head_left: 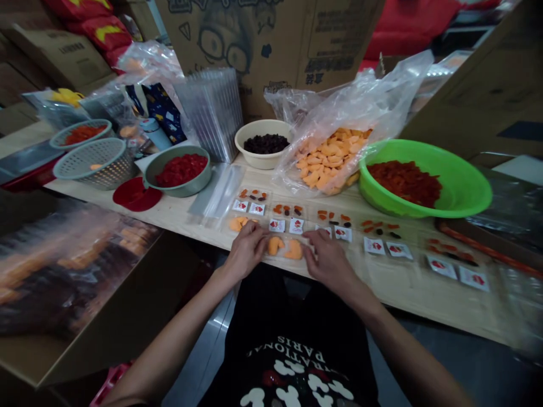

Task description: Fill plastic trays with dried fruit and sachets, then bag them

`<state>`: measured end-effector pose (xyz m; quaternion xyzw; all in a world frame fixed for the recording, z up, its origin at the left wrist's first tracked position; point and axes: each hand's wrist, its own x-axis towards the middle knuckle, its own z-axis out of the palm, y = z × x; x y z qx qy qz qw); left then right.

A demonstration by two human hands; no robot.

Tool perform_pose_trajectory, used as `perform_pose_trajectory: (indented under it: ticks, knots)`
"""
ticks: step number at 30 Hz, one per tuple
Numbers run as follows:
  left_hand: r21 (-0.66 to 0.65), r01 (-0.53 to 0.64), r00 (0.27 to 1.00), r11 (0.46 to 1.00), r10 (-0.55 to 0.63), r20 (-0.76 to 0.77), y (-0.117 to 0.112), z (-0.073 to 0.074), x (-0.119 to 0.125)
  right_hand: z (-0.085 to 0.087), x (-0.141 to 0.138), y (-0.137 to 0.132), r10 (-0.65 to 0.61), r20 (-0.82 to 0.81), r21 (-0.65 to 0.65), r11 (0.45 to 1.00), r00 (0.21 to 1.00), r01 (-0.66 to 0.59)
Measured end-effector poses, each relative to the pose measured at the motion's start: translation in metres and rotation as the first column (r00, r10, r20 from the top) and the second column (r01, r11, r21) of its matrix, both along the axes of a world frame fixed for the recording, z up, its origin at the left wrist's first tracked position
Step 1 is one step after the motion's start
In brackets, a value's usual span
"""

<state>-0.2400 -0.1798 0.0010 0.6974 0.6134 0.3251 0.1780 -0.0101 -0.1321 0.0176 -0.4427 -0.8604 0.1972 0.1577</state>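
My left hand rests at the near edge of a clear plastic tray sheet, its fingertips against a dried orange fruit piece. My right hand lies close by, fingers reaching towards a small white sachet with a red mark. Between the hands sit more orange pieces. Further right, small groups of orange and dark bits lie in rows above paired sachets. Neither hand shows anything held, though the fingertips are partly hidden.
Along the wooden table's back stand a green basin of red dried fruit, a bag of orange pieces, a cream bowl of dark berries, a grey bowl of red fruit and grey baskets. Cardboard boxes surround it.
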Motion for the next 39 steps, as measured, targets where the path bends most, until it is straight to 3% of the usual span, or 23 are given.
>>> perform_pose_trajectory:
  ticks: [2,5,7,10,16,22,27,31,33,34,36,39]
  knots:
    - [0.042,0.164,0.985,0.986,-0.161,-0.059,-0.008,0.001,-0.006,0.001,0.013,0.008,0.093,0.001,0.061,0.994,0.996,-0.093]
    - [0.006,0.354,0.920,0.935,-0.347,-0.182,-0.016,-0.003,-0.010,-0.003,0.018,0.009,0.358,0.120,0.058,0.928,0.926,-0.367]
    - [-0.026,0.384,0.891,0.923,-0.377,-0.254,-0.018,-0.008,-0.010,-0.006,0.014,0.004,0.435,0.195,0.020,0.895,0.879,-0.447]
    - [-0.033,0.364,0.882,0.931,-0.355,-0.310,-0.017,-0.012,-0.009,-0.007,0.002,0.001,0.404,0.237,0.039,0.905,0.883,-0.424]
    - [-0.042,0.387,0.841,0.921,-0.371,-0.394,-0.009,-0.008,-0.009,-0.005,-0.015,0.021,0.471,0.323,0.032,0.861,0.821,-0.507]
    - [-0.069,0.370,0.832,0.927,-0.363,-0.419,-0.009,-0.011,-0.009,-0.001,-0.019,0.035,0.357,0.330,0.004,0.925,0.874,-0.380]
    - [-0.107,0.394,0.797,0.913,-0.398,-0.454,-0.008,-0.009,-0.002,-0.001,-0.029,0.031,0.270,0.366,-0.035,0.960,0.891,-0.276]
    - [-0.118,0.392,0.792,0.912,-0.400,-0.462,-0.006,-0.003,0.003,-0.003,-0.036,0.020,0.017,0.428,-0.058,0.998,0.903,0.009]
    - [-0.105,0.387,0.809,0.916,-0.392,-0.437,-0.005,-0.001,0.006,-0.001,-0.032,0.019,-0.055,0.416,-0.056,0.995,0.908,0.085]
    - [-0.093,0.378,0.828,0.921,-0.382,-0.410,-0.004,0.000,0.007,0.001,-0.028,0.019,-0.026,0.390,-0.046,0.998,0.920,0.047]
    - [-0.065,0.331,0.881,0.942,-0.333,-0.335,-0.001,0.000,0.011,0.005,-0.019,0.024,0.156,0.345,-0.014,0.987,0.925,-0.162]
    - [-0.074,0.173,0.948,0.982,-0.187,-0.257,0.008,0.000,0.019,0.007,-0.010,0.031,0.397,0.381,0.015,0.901,0.835,-0.434]
